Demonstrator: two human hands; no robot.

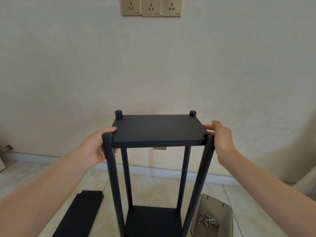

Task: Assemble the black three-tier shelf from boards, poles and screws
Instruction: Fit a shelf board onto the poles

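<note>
A black shelf frame stands upright on the floor in front of me, with several black poles [114,177] rising from a bottom board [153,221]. A black top board [159,129] sits between the pole tops. My left hand [97,147] holds the board's left edge, thumb on top, by the near left pole. My right hand [220,139] holds the right edge, fingers on top, beside the near right pole [203,170]. A third black board [80,214] lies flat on the floor at the left.
A grey plastic tray [222,207] with several silver screws [207,219] sits on the floor right of the shelf. The beige wall with a baseboard [51,158] is close behind. Wall sockets [151,6] are at the top.
</note>
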